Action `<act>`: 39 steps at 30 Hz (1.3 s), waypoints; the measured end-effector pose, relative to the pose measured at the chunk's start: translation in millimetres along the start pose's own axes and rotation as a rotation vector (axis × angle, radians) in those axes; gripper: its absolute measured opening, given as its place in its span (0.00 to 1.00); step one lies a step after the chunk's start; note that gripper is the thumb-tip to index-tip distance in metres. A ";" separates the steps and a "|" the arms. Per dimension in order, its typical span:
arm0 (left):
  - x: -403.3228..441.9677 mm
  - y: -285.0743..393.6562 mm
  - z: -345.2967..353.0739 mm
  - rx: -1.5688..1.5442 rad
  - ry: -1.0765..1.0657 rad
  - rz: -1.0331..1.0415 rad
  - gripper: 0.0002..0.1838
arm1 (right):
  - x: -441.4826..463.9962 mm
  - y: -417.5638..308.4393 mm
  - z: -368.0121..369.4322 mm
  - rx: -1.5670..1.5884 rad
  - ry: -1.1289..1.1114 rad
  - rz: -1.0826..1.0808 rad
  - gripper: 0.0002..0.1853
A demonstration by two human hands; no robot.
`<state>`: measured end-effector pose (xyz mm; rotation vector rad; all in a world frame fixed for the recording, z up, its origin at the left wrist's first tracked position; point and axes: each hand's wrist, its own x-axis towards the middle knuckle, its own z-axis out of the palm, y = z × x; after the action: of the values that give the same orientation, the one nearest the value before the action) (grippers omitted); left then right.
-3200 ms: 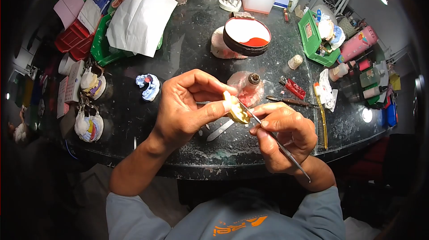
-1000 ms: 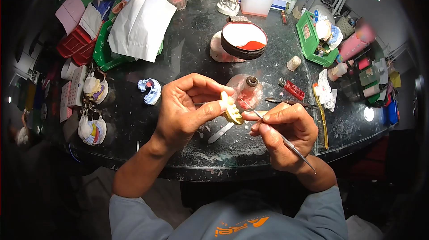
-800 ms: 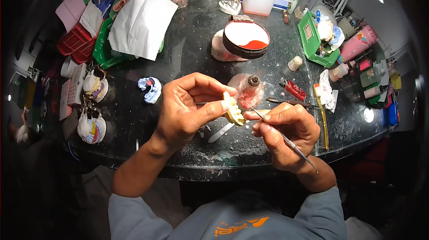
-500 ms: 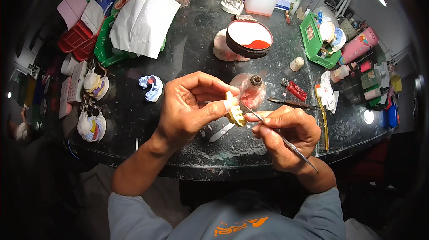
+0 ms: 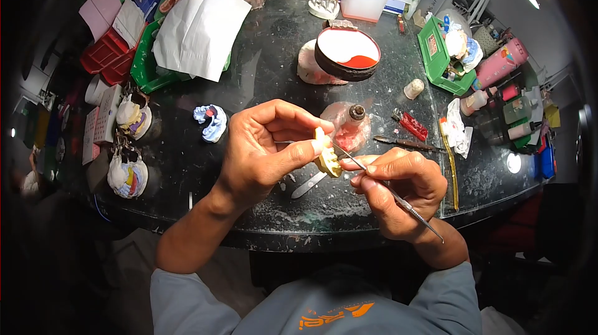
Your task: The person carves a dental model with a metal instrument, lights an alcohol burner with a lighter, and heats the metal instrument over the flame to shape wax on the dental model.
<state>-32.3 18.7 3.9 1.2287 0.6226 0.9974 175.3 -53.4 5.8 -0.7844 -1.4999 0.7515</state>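
Note:
My left hand (image 5: 271, 148) pinches a small yellow dental model (image 5: 328, 162) between thumb and fingers, above the front of the bench. In my right hand (image 5: 405, 188) is a thin metal dental carver (image 5: 398, 199), gripped like a pen. One end of the carver points up and left to the model; whether its tip touches the surface I cannot tell. The other end, a small hook, sticks out below the right hand. Just behind the model stands a burner (image 5: 355, 117) on a pinkish, wax-stained base. A pale flat spatula (image 5: 309, 185) lies beneath the hands.
A round pan (image 5: 346, 75) with red wax sits behind the burner. At left are a blue dental model (image 5: 212, 124) and plaster models on articulators (image 5: 128, 176). To the right lie a red lighter (image 5: 413, 127), a knife (image 5: 408, 143), a yellow-handled brush (image 5: 450, 167) and a green tray (image 5: 436, 54).

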 end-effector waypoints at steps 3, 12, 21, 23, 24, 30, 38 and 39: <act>0.3 -0.1 -0.3 -0.003 -0.002 0.004 0.15 | 0.3 0.1 -0.6 -0.004 -0.007 -0.008 0.06; 0.2 -0.6 -0.6 -0.003 -0.004 0.001 0.15 | -1.2 -0.3 1.4 0.019 0.030 0.007 0.06; -0.2 0.5 -0.4 -0.005 -0.010 0.015 0.15 | -0.3 -0.9 0.7 0.010 0.053 0.007 0.06; -0.3 -0.1 0.2 -0.001 -0.002 0.027 0.15 | -0.8 -1.7 -0.8 0.004 0.076 0.031 0.06; -0.7 -1.5 0.8 -0.002 0.002 0.030 0.15 | -1.0 -1.7 -2.2 -0.010 0.067 0.022 0.06; 0.2 -5.1 0.4 0.001 -0.007 0.042 0.15 | 2.4 0.2 -5.8 -0.040 0.054 -0.025 0.07; -0.5 -5.7 4.2 -0.025 0.023 0.018 0.15 | 0.0 2.8 -4.5 0.026 0.097 0.048 0.06; -0.5 -6.5 4.2 -0.019 0.022 0.028 0.15 | 0.3 3.9 -4.2 0.023 0.100 0.036 0.06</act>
<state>-27.2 16.2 -1.3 1.2142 0.6134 1.0397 179.6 -50.9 3.1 -0.8218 -1.3888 0.7440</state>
